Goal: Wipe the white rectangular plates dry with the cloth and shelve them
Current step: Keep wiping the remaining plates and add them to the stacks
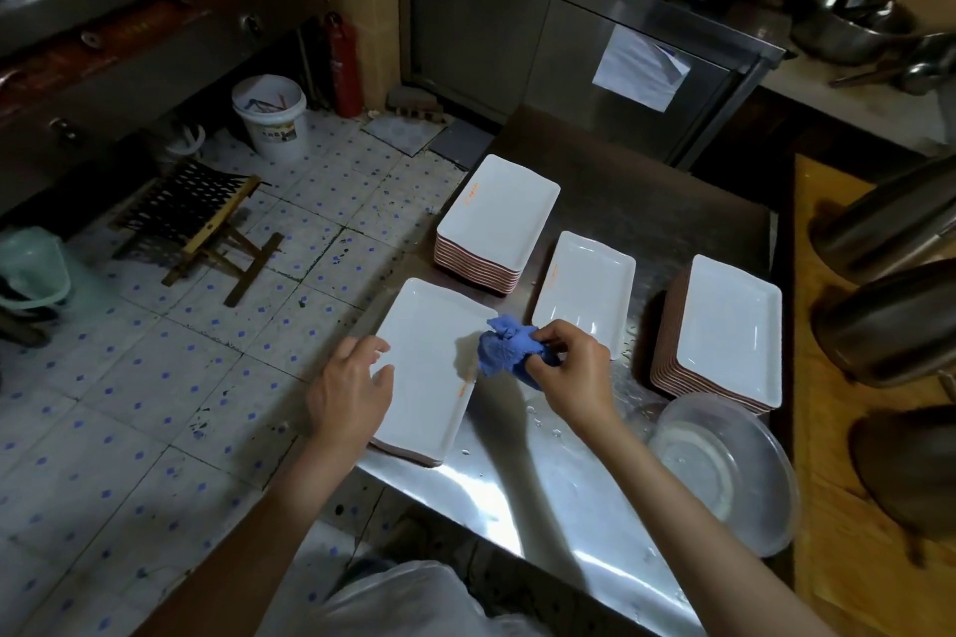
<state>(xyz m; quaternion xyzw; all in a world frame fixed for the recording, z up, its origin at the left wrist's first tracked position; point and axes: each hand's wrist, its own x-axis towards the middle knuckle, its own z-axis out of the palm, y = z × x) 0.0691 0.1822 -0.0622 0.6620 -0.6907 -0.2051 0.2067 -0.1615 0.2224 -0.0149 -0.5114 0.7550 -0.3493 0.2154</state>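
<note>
A white rectangular plate point(429, 357) lies at the steel table's near left corner, on top of another plate. My left hand point(352, 388) rests on its left edge with the fingers loosely spread. My right hand point(574, 372) pinches a bunched blue cloth point(504, 347) just over the plate's right edge. A single white plate point(584, 290) lies in the middle of the table. One tall stack of white plates point(496, 217) stands at the back, and another stack point(729, 331) stands at the right.
The steel table point(543, 491) is wet with drops. A clear plastic bowl point(724, 471) sits near the right stack. Metal pots point(890, 316) stand on a wooden surface at the right. On the tiled floor to the left are a folding stool point(196, 217) and a white bucket point(271, 116).
</note>
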